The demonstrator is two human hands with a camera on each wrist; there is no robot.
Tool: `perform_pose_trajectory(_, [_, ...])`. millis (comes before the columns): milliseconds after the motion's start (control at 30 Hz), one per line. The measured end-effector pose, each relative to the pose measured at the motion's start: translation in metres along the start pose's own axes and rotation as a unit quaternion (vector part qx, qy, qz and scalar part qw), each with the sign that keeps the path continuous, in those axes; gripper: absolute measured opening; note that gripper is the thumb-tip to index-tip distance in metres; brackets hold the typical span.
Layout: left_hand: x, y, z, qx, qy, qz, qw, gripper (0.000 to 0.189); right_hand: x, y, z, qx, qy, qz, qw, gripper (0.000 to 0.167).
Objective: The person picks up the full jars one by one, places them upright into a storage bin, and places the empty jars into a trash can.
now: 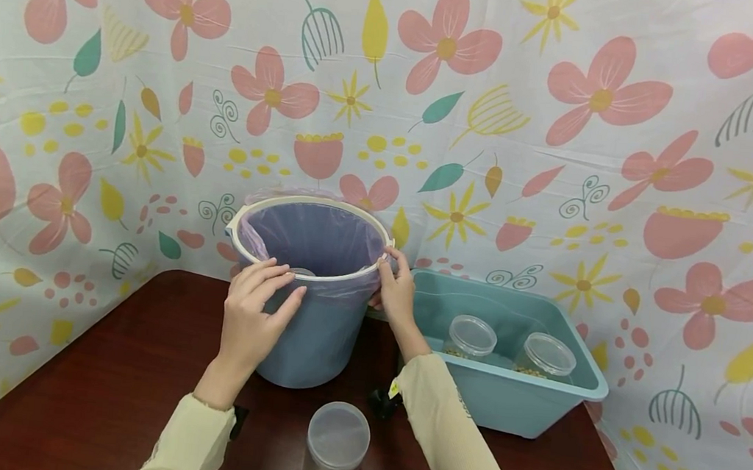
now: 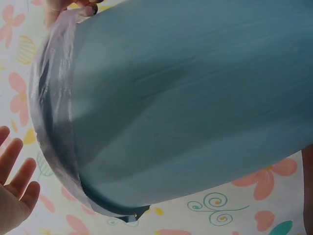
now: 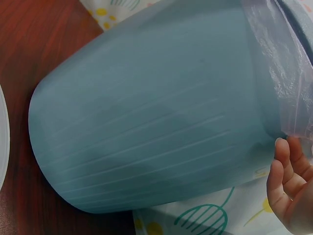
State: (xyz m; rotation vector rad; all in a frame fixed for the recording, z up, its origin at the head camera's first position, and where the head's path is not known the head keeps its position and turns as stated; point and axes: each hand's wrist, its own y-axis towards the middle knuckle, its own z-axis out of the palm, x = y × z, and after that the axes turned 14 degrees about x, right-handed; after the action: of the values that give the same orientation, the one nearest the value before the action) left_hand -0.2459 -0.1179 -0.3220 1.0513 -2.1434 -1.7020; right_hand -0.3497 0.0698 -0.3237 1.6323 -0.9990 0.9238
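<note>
A blue-grey trash can (image 1: 315,333) stands on the table, lined with a thin pinkish-purple trash bag (image 2: 58,93) folded over its lip. A white rim ring (image 1: 310,277) sits around the top, over the bag. My left hand (image 1: 254,310) is at the near left of the rim, fingers extended; the left wrist view shows its fingertips (image 2: 30,191) apart from the can. On the right side, my right hand (image 1: 398,296) pinches the ring between thumb and forefinger, its other fingers (image 3: 283,161) curled below the bag's edge. Something clear and round shows partly inside the can.
Right of the can is a teal plastic tub (image 1: 509,400) holding two clear lidded jars, one jar (image 1: 471,337) left of the other jar (image 1: 546,355). Another lidded jar (image 1: 336,446) stands between my forearms on the dark wood table (image 1: 107,369). A floral curtain (image 1: 372,117) hangs close behind.
</note>
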Motion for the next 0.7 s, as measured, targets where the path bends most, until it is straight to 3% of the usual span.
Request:
perform_pose_trajectory(167, [-0.005, -0.013, 0.002, -0.006, -0.008, 0.012, 0.9999, 0.037, 0.000, 0.000, 0.000, -0.001, -0.003, 0.003, 1.0000, 0.037])
perform_pose_trajectory(333, [-0.013, -0.030, 0.007, 0.002, -0.007, 0.022, 0.9997, 0.037, 0.000, 0.000, 0.001, 0.003, 0.002, 0.006, 1.0000, 0.037])
perform_pose_trajectory(700, [-0.026, -0.066, 0.026, 0.074, -0.033, -0.021, 0.9965, 0.025, -0.002, -0.001, 0.000, 0.008, -0.003, 0.005, 0.9999, 0.038])
